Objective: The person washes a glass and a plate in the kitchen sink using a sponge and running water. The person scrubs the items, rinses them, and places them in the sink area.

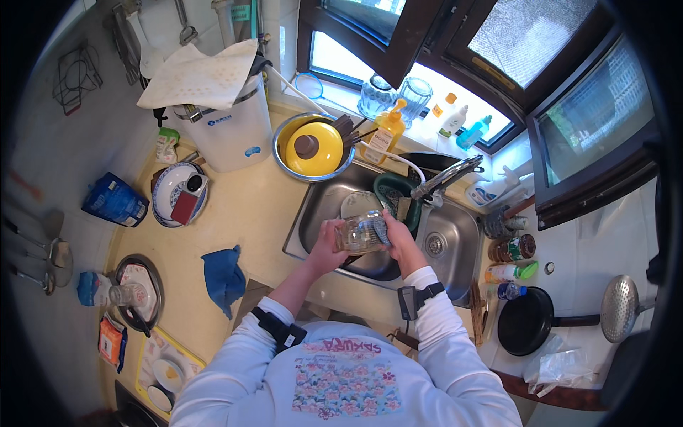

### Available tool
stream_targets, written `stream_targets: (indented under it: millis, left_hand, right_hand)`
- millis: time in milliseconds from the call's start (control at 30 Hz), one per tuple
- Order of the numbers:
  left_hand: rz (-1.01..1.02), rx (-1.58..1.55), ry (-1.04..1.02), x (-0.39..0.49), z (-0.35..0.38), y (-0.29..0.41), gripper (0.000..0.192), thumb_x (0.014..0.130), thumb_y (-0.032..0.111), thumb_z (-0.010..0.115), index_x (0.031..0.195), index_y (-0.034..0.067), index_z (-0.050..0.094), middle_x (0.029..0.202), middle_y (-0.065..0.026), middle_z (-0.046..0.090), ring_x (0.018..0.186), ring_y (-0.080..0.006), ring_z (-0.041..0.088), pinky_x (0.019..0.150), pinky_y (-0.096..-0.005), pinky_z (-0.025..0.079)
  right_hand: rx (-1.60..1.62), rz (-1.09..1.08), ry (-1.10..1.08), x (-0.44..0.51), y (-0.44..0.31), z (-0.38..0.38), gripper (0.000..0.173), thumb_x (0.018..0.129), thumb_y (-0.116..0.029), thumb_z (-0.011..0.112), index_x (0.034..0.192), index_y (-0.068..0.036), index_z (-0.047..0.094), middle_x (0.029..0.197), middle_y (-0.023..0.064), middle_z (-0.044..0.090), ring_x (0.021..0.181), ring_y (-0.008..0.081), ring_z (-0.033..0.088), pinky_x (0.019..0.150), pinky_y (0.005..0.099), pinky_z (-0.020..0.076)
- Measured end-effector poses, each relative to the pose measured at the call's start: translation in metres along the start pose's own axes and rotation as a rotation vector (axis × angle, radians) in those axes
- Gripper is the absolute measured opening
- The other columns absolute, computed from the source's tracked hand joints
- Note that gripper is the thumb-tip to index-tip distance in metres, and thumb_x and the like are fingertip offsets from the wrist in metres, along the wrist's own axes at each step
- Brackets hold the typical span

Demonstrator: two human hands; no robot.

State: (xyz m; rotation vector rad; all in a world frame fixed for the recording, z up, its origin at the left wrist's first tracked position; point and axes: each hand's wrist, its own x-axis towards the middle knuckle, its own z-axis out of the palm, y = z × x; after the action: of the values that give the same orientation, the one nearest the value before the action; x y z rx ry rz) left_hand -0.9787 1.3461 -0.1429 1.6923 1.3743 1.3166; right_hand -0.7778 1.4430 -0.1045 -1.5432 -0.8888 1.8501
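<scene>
A clear glass jar (356, 235) is held on its side above the left basin of a steel double sink (459, 229). My left hand (326, 250) grips the jar's left end. At its right end, my right hand (399, 239) presses a grey scrubbing pad (378, 230) against the glass. Behind the jar, a pale round dish (355, 202) lies in the basin, partly covered by the jar. Beside it sits a dark green plastic basin (383, 184) with things in it that I cannot make out. The chrome faucet (448, 175) reaches over the sink from the back right.
A steel bowl (278, 155) holding a yellow lid (326, 147) stands behind the sink, near a yellow pump bottle (392, 128). A blue cloth (224, 277) lies on the counter at left. Bottles and a black frying pan (525, 320) line the right side. Window sashes (544, 213) swing inward.
</scene>
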Motion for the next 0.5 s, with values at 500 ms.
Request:
stream_targets:
  millis: [500]
  left_hand:
    - [-1.095,-1.192,-0.171,0.007,0.012,-0.041,0.057,0.101,0.050,0.046,0.145,0.015,0.035,0.142,-0.0118,0.048,0.118,-0.0257,0.057,0.100,-0.0447,0.044]
  right_hand:
    - [-0.576,-0.425,-0.113,-0.023,0.020,-0.006,0.043,0.103,-0.037,0.048,0.107,0.003,0.063,0.097,0.0124,0.066,0.090,0.0209,0.059,0.084,0.0328,0.0453]
